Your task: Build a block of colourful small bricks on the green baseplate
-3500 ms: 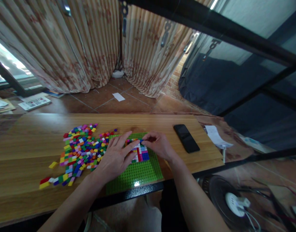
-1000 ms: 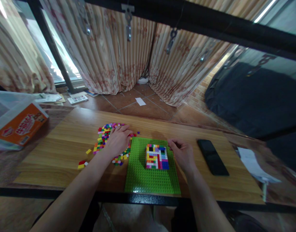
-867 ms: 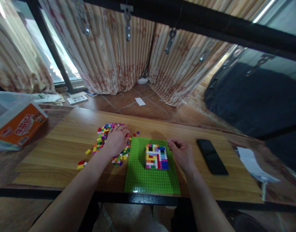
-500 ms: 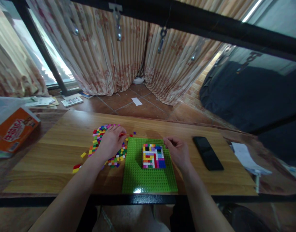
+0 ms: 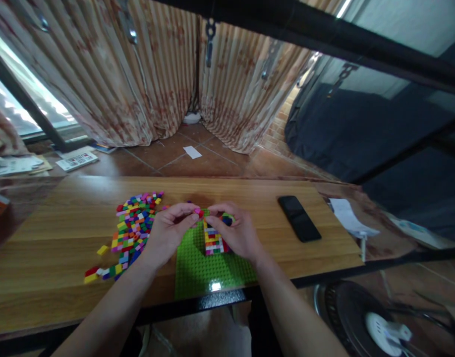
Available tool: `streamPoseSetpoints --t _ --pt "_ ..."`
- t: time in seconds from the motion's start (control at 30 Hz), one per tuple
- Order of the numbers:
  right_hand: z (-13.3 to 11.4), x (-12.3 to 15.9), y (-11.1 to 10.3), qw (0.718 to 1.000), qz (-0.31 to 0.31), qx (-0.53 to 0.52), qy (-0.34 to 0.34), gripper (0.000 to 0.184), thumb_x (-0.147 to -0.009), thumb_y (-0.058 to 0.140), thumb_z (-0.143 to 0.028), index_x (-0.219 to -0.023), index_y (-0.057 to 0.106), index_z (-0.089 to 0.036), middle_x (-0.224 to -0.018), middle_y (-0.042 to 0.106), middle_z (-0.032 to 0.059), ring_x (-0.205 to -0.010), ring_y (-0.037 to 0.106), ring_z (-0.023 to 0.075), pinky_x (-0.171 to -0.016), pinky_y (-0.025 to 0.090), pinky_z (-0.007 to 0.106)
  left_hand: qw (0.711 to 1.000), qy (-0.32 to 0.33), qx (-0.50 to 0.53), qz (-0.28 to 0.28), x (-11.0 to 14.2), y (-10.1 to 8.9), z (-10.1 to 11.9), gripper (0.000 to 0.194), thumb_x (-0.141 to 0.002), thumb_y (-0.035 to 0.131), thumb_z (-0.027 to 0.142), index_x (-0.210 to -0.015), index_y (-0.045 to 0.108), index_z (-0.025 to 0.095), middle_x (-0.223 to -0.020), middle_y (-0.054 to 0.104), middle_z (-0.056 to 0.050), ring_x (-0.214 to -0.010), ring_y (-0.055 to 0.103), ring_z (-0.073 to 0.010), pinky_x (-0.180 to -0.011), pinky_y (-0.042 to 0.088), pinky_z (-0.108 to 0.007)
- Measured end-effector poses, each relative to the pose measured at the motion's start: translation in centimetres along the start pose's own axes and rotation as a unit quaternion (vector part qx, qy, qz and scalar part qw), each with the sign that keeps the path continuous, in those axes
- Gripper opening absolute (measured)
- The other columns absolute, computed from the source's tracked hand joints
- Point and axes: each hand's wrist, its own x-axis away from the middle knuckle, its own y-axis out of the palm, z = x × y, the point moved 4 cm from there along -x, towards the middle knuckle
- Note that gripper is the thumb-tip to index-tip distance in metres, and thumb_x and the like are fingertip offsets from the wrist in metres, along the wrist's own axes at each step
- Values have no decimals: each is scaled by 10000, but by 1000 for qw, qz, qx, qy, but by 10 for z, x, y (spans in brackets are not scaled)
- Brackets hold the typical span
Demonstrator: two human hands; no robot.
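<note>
A green baseplate (image 5: 201,270) lies at the near edge of the wooden table (image 5: 56,238). On it stands a square of many-coloured small bricks (image 5: 212,241). My left hand (image 5: 168,233) pinches a small red brick (image 5: 199,213) between thumb and forefinger above the square's far edge. My right hand (image 5: 238,232) rests over the right part of the square, its fingertips meeting the left hand's at the red brick. A heap of loose coloured bricks (image 5: 133,228) lies just left of the baseplate.
A black phone (image 5: 299,224) lies on the table to the right. A white paper slip (image 5: 347,216) sits at the table's right end. Curtains (image 5: 145,74) hang behind, over a tiled floor. A fan (image 5: 365,322) stands on the floor at lower right.
My left hand left the loose heap and came over the brick square with a red brick pinched. My right hand moved left onto the square. The view swung right.
</note>
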Motion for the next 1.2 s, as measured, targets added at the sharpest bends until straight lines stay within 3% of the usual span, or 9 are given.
streamPoseSetpoints --t 0.3,0.5,0.7,0.93,1.03,1.2 --pt "1 1 10 997 -19 -57 42 73 -842 682 -282 -841 717 -219 -782 708 3 -736 633 135 -712 484 265 995 42 -81 -47 5 5 4 170 -805 697 342 -847 726 179 -748 706 -14 -674 631 -132 -637 517 -237" --pt "3 4 14 992 -10 -94 87 111 -828 683 -324 -867 714 -224 -802 716 8 -748 651 147 -716 510 274 996 34 -86 -12 6 8 2 194 -788 695 371 -795 722 179 -655 652 2 -611 579 -128 -603 486 -242" --pt "1 5 12 985 14 -141 96 136 -755 733 -279 -883 727 -233 -772 708 -6 -713 643 137 -683 524 262 999 -32 26 -33 9 13 -4 189 -757 737 357 -773 731 169 -673 668 -4 -580 566 -106 -587 490 -230" --pt "2 6 6 975 -9 -194 104 194 -750 745 -313 -938 754 -263 -815 721 -9 -737 651 141 -701 531 280 982 -113 148 -37 13 17 -2 220 -644 816 338 -742 727 162 -643 637 1 -555 541 -96 -545 479 -226" --pt "7 3 -8 981 14 -164 102 198 -784 711 -334 -965 758 -269 -912 739 9 -827 666 157 -781 534 306 989 -100 105 -38 12 13 1 205 -667 793 338 -734 716 160 -639 620 5 -557 531 -94 -542 465 -220" --pt "32 -4 -37 984 78 -85 132 182 -787 666 -325 -913 758 -231 -886 733 30 -826 657 163 -785 521 321 996 -41 -59 45 1 -18 5 187 -745 705 370 -762 695 184 -654 625 13 -589 552 -118 -584 469 -240"
